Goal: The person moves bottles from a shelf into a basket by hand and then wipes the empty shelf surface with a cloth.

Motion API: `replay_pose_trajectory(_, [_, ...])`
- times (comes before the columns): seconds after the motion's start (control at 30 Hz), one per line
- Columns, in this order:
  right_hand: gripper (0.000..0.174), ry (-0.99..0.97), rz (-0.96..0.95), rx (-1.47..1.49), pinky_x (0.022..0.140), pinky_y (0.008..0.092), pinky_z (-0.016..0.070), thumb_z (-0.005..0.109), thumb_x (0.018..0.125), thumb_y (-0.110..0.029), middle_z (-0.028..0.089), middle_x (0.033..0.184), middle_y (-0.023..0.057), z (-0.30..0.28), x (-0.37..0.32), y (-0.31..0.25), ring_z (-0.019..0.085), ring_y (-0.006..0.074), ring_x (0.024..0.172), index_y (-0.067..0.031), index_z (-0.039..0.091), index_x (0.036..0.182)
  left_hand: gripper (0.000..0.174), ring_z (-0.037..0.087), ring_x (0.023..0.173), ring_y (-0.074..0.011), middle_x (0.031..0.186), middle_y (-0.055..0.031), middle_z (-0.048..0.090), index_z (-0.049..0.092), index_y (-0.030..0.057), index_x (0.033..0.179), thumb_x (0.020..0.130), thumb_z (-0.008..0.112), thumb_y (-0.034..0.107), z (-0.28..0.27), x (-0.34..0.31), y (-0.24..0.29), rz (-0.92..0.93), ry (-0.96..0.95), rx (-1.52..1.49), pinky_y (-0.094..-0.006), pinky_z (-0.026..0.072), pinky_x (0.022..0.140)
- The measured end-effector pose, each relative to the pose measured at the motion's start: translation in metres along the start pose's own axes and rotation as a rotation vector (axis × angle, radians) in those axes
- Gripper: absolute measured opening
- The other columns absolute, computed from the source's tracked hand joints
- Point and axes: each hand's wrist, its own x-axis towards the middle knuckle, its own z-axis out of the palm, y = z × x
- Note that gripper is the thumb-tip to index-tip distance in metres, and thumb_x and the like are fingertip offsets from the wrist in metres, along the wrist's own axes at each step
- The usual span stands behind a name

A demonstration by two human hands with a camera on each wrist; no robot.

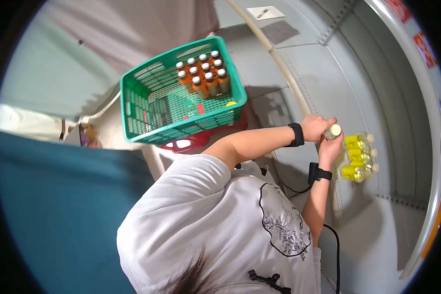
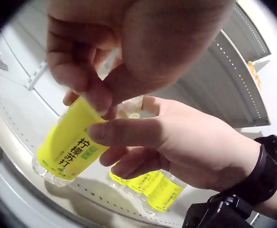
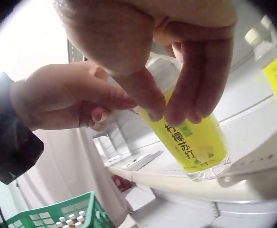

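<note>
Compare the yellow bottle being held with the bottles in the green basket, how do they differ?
The yellow bottle has a bright yellow label over pale liquid; the basket bottles look amber brown. The yellow bottle is one alone, gripped by the left hand and right hand at the shelf; the basket bottles stand upright, packed together in the green basket. Both have pale caps.

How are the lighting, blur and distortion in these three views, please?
Head view: heavy fisheye, dark vignette, shelf edge bowed, green basket sharp. Left wrist view: the near left hand is soft, the yellow-labelled bottle legible. Right wrist view: overexposed upper left, right hand blurred.
</note>
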Motion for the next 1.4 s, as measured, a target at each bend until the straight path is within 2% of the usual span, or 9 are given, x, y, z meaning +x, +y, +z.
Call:
replay_pose_trajectory(0.07, [0.058, -0.053, -0.047, 0.096, 0.074, 0.0386, 0.0473, 0.069, 0.07, -0.015, 0.063, 0.09, 0.0154, 0.016, -0.004, -0.021, 0.06, 0.0323, 0.088, -0.013, 0.039, 0.12, 0.051, 0.06, 0.068, -0.0338, 0.07, -0.0143, 0.061, 0.043, 0.0114, 0.112, 0.065, 0.063, 0.009, -0.027, -0.017, -0.006, -0.077, 0.008, 0.033, -0.0421, 0.0457, 0.054])
replay_pose_trajectory(0.13, [0.058, -0.323, 0.164, 0.168, 0.076, 0.0383, 0.0471, 0.07, 0.07, -0.017, 0.062, 0.094, 0.0161, 0.026, -0.005, -0.041, 0.06, 0.0309, 0.092, -0.0131, 0.04, 0.12, 0.052, 0.06, 0.067, -0.0331, 0.069, -0.0142, 0.061, 0.044, 0.0116, 0.112, 0.064, 0.065, 0.009, -0.045, -0.033, -0.015, -0.153, 0.021, 0.071, -0.0414, 0.0462, 0.054])
replay_pose_trajectory(0.17, [0.058, -0.349, 0.144, 0.172, 0.076, 0.0383, 0.0471, 0.07, 0.07, -0.017, 0.062, 0.094, 0.0161, 0.035, -0.006, -0.045, 0.06, 0.0309, 0.092, -0.0131, 0.04, 0.12, 0.052, 0.06, 0.067, -0.0331, 0.069, -0.0142, 0.061, 0.044, 0.0116, 0.112, 0.064, 0.065, 0.009, -0.05, -0.039, -0.02, -0.177, 0.042, 0.079, -0.0414, 0.0462, 0.054])
replay_pose_trajectory(0.23, [0.06, -0.357, 0.03, 0.02, 0.076, 0.0384, 0.0471, 0.071, 0.07, -0.019, 0.063, 0.094, 0.0162, 0.052, -0.01, -0.054, 0.06, 0.0302, 0.092, -0.0123, 0.039, 0.12, 0.052, 0.06, 0.066, -0.0339, 0.068, -0.0148, 0.061, 0.044, 0.0118, 0.112, 0.064, 0.066, 0.012, -0.062, -0.054, -0.029, -0.239, 0.098, 0.082, -0.0418, 0.0464, 0.054])
replay_pose_trajectory(0.57, [0.061, -0.576, -0.299, 0.061, 0.077, 0.0388, 0.0464, 0.071, 0.069, -0.024, 0.061, 0.1, 0.0149, 0.123, -0.036, -0.144, 0.059, 0.0319, 0.094, -0.0124, 0.039, 0.12, 0.052, 0.06, 0.068, -0.0354, 0.07, -0.0167, 0.061, 0.046, 0.0108, 0.112, 0.064, 0.066, 0.013, -0.138, -0.13, -0.07, -0.457, 0.373, 0.135, -0.0434, 0.0466, 0.057])
replay_pose_trajectory(0.6, [0.061, -0.527, -0.419, 0.091, 0.077, 0.0388, 0.0463, 0.071, 0.069, -0.024, 0.061, 0.1, 0.0148, 0.129, -0.044, -0.158, 0.059, 0.0318, 0.094, -0.0125, 0.04, 0.12, 0.053, 0.06, 0.068, -0.0357, 0.07, -0.0172, 0.061, 0.046, 0.0105, 0.113, 0.064, 0.066, 0.012, -0.146, -0.141, -0.075, -0.462, 0.415, 0.137, -0.0436, 0.0462, 0.057])
replay_pose_trajectory(1.13, [0.055, -0.898, -0.515, 0.141, 0.079, 0.041, 0.0453, 0.068, 0.071, -0.019, 0.059, 0.103, 0.0175, 0.317, -0.195, -0.358, 0.055, 0.0349, 0.099, -0.0116, 0.04, 0.118, 0.052, 0.059, 0.071, -0.0356, 0.073, -0.017, 0.061, 0.044, 0.0112, 0.114, 0.065, 0.062, 0.006, -0.326, -0.35, -0.2, -0.765, 0.565, 0.148, -0.0453, 0.0458, 0.059])
replay_pose_trajectory(1.3, [0.055, -1.031, -0.495, 0.112, 0.076, 0.0429, 0.0459, 0.066, 0.072, -0.016, 0.059, 0.101, 0.0199, 0.373, -0.246, -0.38, 0.055, 0.0371, 0.096, -0.0127, 0.038, 0.119, 0.052, 0.059, 0.072, -0.0359, 0.073, -0.0174, 0.061, 0.044, 0.0116, 0.114, 0.065, 0.061, 0.005, -0.341, -0.408, -0.248, -0.881, 0.523, 0.15, -0.0459, 0.0452, 0.06])
replay_pose_trajectory(1.4, [0.055, -1.056, -0.554, 0.042, 0.07, 0.0468, 0.046, 0.062, 0.073, -0.014, 0.06, 0.089, 0.0225, 0.407, -0.276, -0.375, 0.057, 0.0399, 0.085, -0.0138, 0.036, 0.121, 0.049, 0.059, 0.073, -0.0364, 0.074, -0.0173, 0.061, 0.045, 0.0158, 0.11, 0.066, 0.064, 0.007, -0.34, -0.441, -0.273, -0.964, 0.548, 0.123, -0.0465, 0.045, 0.061])
